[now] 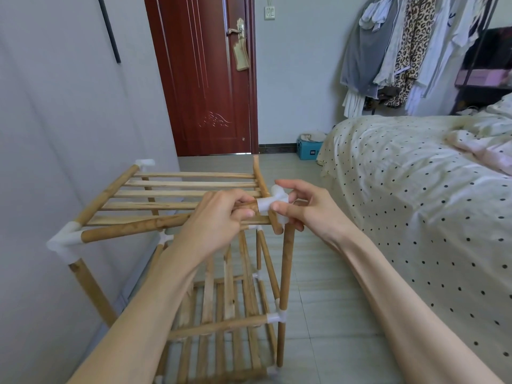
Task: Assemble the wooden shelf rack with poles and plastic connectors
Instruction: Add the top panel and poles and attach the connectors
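The white plastic corner connector (273, 202) is sitting at the near right top corner of the wooden shelf rack (177, 198), directly between both hands. The left hand (219, 217) is curling round the front pole (138, 227), whose long axis is running left to right into the connector. The right hand (302, 207) is pinching the connector from the right, just above the upright pole (285, 275), whose top appears not fully seated.
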Motion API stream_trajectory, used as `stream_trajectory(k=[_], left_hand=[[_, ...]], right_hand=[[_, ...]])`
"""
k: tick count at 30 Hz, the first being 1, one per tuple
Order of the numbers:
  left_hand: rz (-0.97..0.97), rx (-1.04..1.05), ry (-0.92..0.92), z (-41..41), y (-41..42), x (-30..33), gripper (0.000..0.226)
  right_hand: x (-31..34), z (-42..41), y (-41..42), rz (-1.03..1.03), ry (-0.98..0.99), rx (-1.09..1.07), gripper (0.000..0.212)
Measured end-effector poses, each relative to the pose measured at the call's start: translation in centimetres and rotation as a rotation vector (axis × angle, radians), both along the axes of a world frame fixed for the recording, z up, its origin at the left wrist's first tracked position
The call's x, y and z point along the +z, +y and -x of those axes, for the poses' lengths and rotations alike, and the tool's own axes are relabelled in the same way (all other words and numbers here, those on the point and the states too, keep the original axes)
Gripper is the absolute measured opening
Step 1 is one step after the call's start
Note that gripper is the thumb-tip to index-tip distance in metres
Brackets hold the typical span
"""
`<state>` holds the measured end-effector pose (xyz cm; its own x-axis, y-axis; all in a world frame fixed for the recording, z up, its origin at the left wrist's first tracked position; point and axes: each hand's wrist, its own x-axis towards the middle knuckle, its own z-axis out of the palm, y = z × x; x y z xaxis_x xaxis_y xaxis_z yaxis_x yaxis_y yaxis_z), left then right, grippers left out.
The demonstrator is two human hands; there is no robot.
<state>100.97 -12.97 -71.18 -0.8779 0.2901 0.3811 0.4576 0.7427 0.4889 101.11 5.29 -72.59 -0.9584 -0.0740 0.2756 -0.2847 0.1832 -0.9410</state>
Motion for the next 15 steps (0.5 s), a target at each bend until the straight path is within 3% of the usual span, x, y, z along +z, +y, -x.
stream_trajectory(k=[2,5,8,10,12,15], left_hand=[[0.018,-0.01,0.009,-0.1,0.1,0.1,0.027],[0.221,-0.027,0.088,-0.4,0.5,-0.6,0.035],[0.274,-0.001,0.187,-0.5,1.1,-1.1,0.036],[0.214,0.02,0.203,-0.5,1.2,-1.3,0.033],[0.201,0.03,0.204,-0.3,1.4,-1.4,0.031],[0.199,0.038,0.211,-0.2,1.6,-1.4,0.032]], right_hand=[[0.2,0.0,0.0,-0.043,0.003,-0.003,0.044],[0.4,-0.2,-0.1,-0.123,-0.043,0.041,0.04],[0.2,-0.4,0.7,0.034,-0.108,0.108,0.017],[-0.5,-0.2,1.4,0.126,-0.113,-0.043,0.021],[-1.5,-0.1,1.9,0.012,-0.137,-0.199,0.025],[-2.9,-0.7,2.0,-0.146,-0.275,-0.057,0.028]])
